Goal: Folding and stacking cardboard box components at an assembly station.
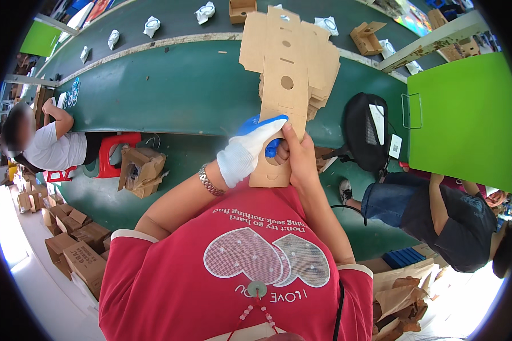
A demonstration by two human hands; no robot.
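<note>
Close to my chest is a flat brown cardboard box blank (284,68) with die-cut round holes and slots, its long panel pointing away from me. My left hand (246,146), in a white glove with blue coating, grips the blank's left side, thumb on top. Blue glove fingertips show through the large hole nearest me. My bare right hand (301,156) is closed on the right edge, its thumb on top and some fingers visible through that same hole. Beneath the far part of this blank lies a stack of similar cardboard blanks (324,62) on the green table (170,85).
Beyond the table, a dark belt carries white-wrapped items (152,26) and open cardboard boxes (366,38). A black backpack (365,131) and a green panel (463,119) stand right. Co-workers sit left and right. A red stool (111,153) and carton (142,171) are left.
</note>
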